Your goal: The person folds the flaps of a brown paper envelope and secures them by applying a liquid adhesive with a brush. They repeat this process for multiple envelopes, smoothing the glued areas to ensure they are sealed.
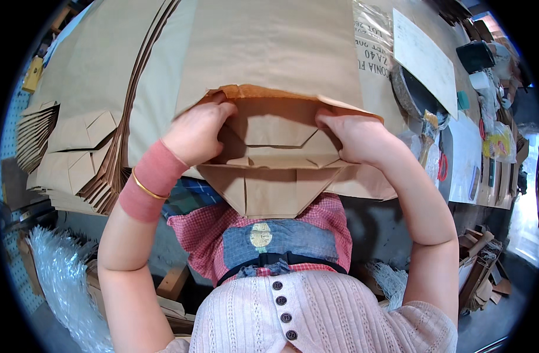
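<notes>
A large brown paper sack [275, 47] lies on the table in front of me, its near end spread into a wide mouth with folded flaps. The near flap [270, 191] hangs down over the table edge toward my lap. My left hand [202, 132], below a pink wristband and a gold bangle, grips the left side of the mouth; some of its fingers are hidden inside. On the other side my right hand [356, 136] pinches the right side of the mouth, thumb and fingertips partly inside. Between the hands, creased inner folds of the sack show.
To the left is a thick stack of similar folded sacks [81, 135]. A white board [425, 56] rests over a dark round container [413, 94] at right. Red-handled scissors [443, 167] lie beside a white sheet [464, 156]. Bundled clear plastic strips [66, 288] hang low on the left.
</notes>
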Motion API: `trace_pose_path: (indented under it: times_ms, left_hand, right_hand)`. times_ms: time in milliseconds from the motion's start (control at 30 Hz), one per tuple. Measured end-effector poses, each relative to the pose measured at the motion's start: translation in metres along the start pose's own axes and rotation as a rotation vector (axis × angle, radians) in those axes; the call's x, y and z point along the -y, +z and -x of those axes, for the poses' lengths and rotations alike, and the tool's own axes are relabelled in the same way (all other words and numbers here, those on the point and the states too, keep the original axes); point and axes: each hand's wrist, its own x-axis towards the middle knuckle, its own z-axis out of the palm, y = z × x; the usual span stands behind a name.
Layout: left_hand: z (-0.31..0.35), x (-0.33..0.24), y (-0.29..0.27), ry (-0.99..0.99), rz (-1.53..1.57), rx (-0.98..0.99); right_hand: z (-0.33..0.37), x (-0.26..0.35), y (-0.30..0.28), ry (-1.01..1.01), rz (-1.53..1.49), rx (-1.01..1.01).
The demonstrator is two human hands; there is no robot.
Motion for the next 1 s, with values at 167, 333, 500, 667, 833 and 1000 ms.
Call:
trace_pose_path:
  times_ms: [167,333,500,667,833,1000]
  left_hand:
    - [0.0,0.008,-0.009,0.009,0.463,0.241]
    - [-0.004,-0.006,-0.024,0.048,0.322,0.274]
    - [-0.003,-0.004,0.02,-0.097,0.172,-0.054]
    - [0.005,-0.01,-0.003,0.024,0.387,0.062]
    - [0.014,-0.046,-0.001,0.124,-0.139,0.103]
    - [0.019,-0.05,-0.002,0.064,-0.203,0.078]
  right_hand:
    - [0.018,0.009,-0.003,-0.332,-0.239,0.034]
    - [-0.001,-0.005,0.0,-0.211,-0.159,-0.235]
    - [-0.026,0.012,0.026,0.157,0.156,-0.408]
    - [0.064,-0.02,0.011,-0.202,0.06,-0.837]
    - [0.156,-0.111,0.049,0.346,0.497,-0.541]
    - [0.173,-0.134,0.053,0.156,0.239,-0.833]
